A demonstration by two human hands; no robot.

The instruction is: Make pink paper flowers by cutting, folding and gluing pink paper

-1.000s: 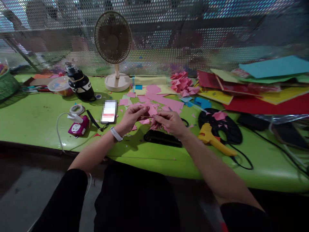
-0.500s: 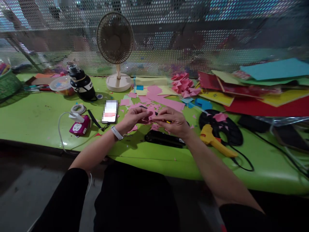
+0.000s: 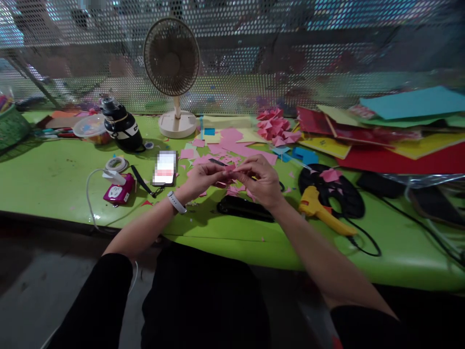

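Note:
Between my two hands is a small piece of pink paper (image 3: 229, 169), mostly covered by my fingers. My left hand (image 3: 204, 180) pinches it from the left; a pale watch band circles that wrist. From the right, my right hand (image 3: 262, 180) pinches the same piece with thumb and forefinger. Pink paper scraps (image 3: 234, 190) lie on the green table beneath and behind my hands. Just below them rests a black glossy case-like object (image 3: 243, 208). Farther back sits a cluster of folded pink paper (image 3: 274, 126).
A yellow glue gun (image 3: 323, 211) and a black ring-shaped pad (image 3: 350, 198) lie to the right, before stacked coloured sheets (image 3: 407, 106). On the left are a phone (image 3: 165, 167), a purple power adapter (image 3: 118, 193) and a black bottle (image 3: 121, 126). A fan (image 3: 177, 123) stands behind.
My right hand has shifted slightly left and its fingers have closed in on the pink paper. Less of the paper shows between my hands now.

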